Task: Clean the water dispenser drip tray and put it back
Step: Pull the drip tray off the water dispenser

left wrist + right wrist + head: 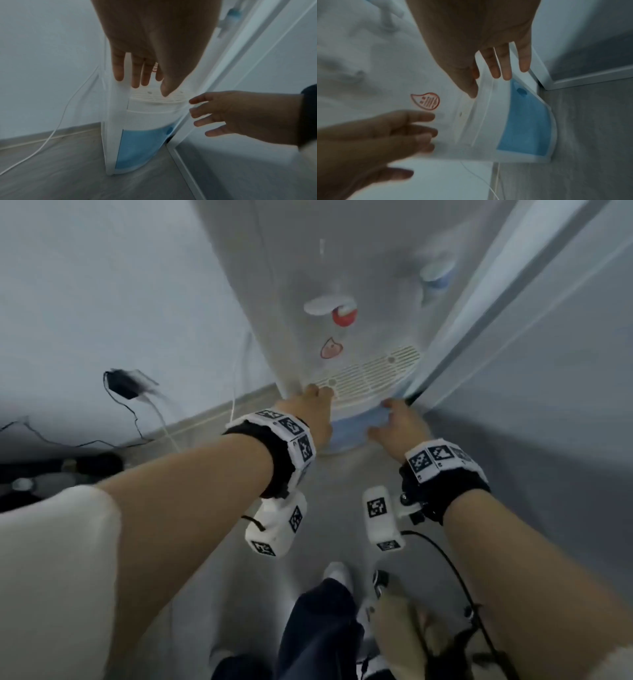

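The white slotted drip tray (368, 378) sits in the front of the white water dispenser (342, 268), below the red tap (344, 316) and blue tap (438, 273). My left hand (317, 405) reaches to the tray's left end with straight, spread fingers; in the left wrist view its thumb tip lies at the tray (159, 95) grille's front edge. My right hand (397, 422) hovers with spread fingers by the tray's right end, in front of the dispenser's blue lower panel (140, 147). Neither hand holds anything. The frames are blurred.
The dispenser stands on a grey floor (342, 474) in a corner, with a white door frame (486, 313) close on its right. A white cable (56, 128) hangs along the left wall, and a black adapter (125, 386) with cords lies at the left.
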Tool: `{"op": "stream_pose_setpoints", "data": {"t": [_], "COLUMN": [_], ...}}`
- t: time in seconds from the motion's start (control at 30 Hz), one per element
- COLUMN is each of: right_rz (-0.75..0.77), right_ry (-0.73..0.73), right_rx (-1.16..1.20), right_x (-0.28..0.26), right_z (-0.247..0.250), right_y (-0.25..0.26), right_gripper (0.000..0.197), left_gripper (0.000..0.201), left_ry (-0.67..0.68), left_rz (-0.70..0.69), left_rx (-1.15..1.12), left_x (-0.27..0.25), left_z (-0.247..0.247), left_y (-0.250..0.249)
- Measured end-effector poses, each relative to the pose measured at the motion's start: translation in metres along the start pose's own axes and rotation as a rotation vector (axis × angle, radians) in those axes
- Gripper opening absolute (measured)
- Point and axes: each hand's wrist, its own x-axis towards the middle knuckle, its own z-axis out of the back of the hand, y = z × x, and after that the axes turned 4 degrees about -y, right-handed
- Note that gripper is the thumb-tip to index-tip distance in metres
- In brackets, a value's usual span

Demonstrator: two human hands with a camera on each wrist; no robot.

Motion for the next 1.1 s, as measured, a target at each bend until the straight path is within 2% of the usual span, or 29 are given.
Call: {"op": "stream_pose_setpoints", "data": {"t": [0.07, 0.13, 0.2, 0.27, 0.3, 0.37, 0.4, 0.47, 0.5, 0.53, 0.57, 0.63, 0.7, 0.83, 0.97, 1.1], "right_rz": [-0.031, -0.177, -0.328, -0.387, -0.401, -0.420, -0.417, -0.389, -0.379, -0.377, -0.382, -0.409, -0.453, -0.511, -0.444, -0.441], "right_ry": [-0.129, -0.240, -0.206, -0.152, -0.148, -0.150, -0.150, -0.157, -0.155, -0.155, -0.154, -0.136, -0.114, -0.033, -0.012, -0.029], "right_rx": [0.138, 0.304, 0.568, 0.818, 0.880, 0.930, 0.944, 0.938, 0.926, 0.925, 0.935, 0.974, 0.994, 0.862, 1.072, 1.121], "right_x": [0.031, 0.062, 0.084, 0.093, 0.094, 0.097, 0.097, 0.095, 0.094, 0.095, 0.094, 0.096, 0.099, 0.095, 0.096, 0.094], "right_z": [0.002, 0.001, -0.006, -0.013, -0.015, -0.017, -0.017, -0.016, -0.016, -0.015, -0.015, -0.014, -0.013, -0.008, -0.010, -0.010], "right_y": [0.000, 0.001, -0.002, -0.005, -0.005, -0.008, -0.008, -0.009, -0.009, -0.009, -0.010, -0.011, -0.010, -0.005, -0.005, -0.009], "right_gripper": [0.064, 0.065, 0.045, 0.019, 0.017, 0.019, 0.020, 0.026, 0.029, 0.029, 0.028, 0.024, 0.022, 0.033, 0.025, 0.021], "left_gripper": [0.055, 0.049, 0.046, 0.051, 0.055, 0.062, 0.060, 0.047, 0.036, 0.026, 0.018, 0.022, 0.032, 0.033, 0.031, 0.032], "left_ry": [-0.009, -0.016, 0.003, -0.028, -0.023, 0.034, 0.021, -0.105, -0.173, -0.195, -0.157, 0.036, 0.103, -0.059, -0.072, -0.053], "left_rz": [0.053, 0.109, 0.193, 0.294, 0.324, 0.337, 0.315, 0.285, 0.310, 0.386, 0.499, 0.745, 0.847, 0.834, 0.857, 0.848], "left_rx": [-0.003, -0.024, -0.093, -0.222, -0.266, -0.264, -0.232, -0.258, -0.356, -0.514, -0.696, -1.072, -1.309, -1.477, -1.543, -1.647], "left_x": [0.018, 0.035, 0.049, 0.057, 0.061, 0.066, 0.066, 0.062, 0.060, 0.056, 0.051, 0.046, 0.050, 0.064, 0.064, 0.064], "left_z": [-0.004, -0.011, -0.021, -0.029, -0.033, -0.039, -0.037, -0.038, -0.041, -0.046, -0.051, -0.058, -0.058, -0.054, -0.059, -0.063], "left_y": [0.004, 0.007, 0.003, -0.001, -0.001, -0.002, -0.002, 0.000, 0.002, 0.002, 0.002, 0.002, 0.004, 0.013, 0.021, 0.026]}}
